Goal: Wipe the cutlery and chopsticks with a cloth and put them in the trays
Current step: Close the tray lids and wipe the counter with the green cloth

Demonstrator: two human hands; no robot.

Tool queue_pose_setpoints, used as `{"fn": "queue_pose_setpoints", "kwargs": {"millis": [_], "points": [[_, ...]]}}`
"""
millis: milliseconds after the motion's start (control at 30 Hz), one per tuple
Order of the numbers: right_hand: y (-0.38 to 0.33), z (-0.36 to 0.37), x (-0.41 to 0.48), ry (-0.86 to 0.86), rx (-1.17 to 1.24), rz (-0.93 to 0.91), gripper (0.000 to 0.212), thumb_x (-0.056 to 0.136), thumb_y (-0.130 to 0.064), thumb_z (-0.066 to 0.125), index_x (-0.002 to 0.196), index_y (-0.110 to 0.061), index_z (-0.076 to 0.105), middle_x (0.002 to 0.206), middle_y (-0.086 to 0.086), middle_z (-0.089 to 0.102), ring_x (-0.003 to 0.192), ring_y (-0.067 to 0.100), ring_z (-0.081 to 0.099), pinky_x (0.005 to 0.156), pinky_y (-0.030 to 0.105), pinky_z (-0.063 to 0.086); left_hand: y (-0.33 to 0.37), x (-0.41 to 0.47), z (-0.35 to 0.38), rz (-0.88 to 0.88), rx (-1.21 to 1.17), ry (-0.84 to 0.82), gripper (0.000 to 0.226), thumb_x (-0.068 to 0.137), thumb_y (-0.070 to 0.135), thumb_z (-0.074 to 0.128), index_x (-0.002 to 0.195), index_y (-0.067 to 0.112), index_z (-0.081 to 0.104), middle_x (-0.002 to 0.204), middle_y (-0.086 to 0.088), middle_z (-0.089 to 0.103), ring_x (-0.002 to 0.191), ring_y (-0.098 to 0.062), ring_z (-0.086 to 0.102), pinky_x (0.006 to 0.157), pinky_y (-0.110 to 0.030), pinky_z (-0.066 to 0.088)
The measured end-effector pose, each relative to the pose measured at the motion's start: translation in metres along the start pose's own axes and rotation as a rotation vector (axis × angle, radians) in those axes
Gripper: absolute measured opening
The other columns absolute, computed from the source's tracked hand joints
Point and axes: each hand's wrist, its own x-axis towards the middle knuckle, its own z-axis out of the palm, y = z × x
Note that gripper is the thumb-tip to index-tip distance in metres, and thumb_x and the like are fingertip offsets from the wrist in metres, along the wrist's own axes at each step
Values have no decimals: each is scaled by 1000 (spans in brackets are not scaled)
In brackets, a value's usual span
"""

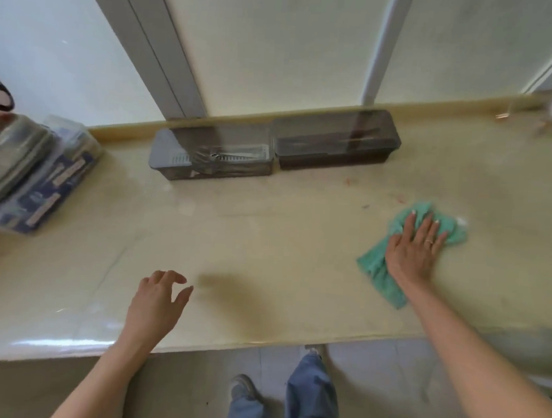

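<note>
Right hand (413, 252) flat on cloth (378, 275), front-right of grey tray (174, 171) — left hand (156, 301), empty, loosely curled, nearer it.

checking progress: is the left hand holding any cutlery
No, the left hand is empty over the counter, its fingers loosely curled around nothing.

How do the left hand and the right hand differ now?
The left hand holds nothing, fingers loosely curled; the right hand lies flat, fingers straight. The left hand is near the front edge of the counter; the right hand presses the green cloth farther back. Both are over it.
</note>
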Motion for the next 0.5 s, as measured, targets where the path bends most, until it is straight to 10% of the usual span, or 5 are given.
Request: {"fn": "queue_pose_setpoints", "kwargs": {"millis": [233,500], "points": [[-10,27,17,146,24,-155,66,87,-27,20,144,7,27,148,35,21,138,48,20,115,57,7,-16,-26,13,-180,-90,-48,15,94,35,49,96,20,52,84,5,65,77,-16,61,68,-30,49],[-177,46,-31,14,71,-969,60,86,-25,28,139,-3,41,148,21,36,135,34,36,115,41,4,-6,-43,23,-259,-199,-16,10,95,35,43,94,27,49,70,8,66,67,-9,61,60,-27,45]]}}
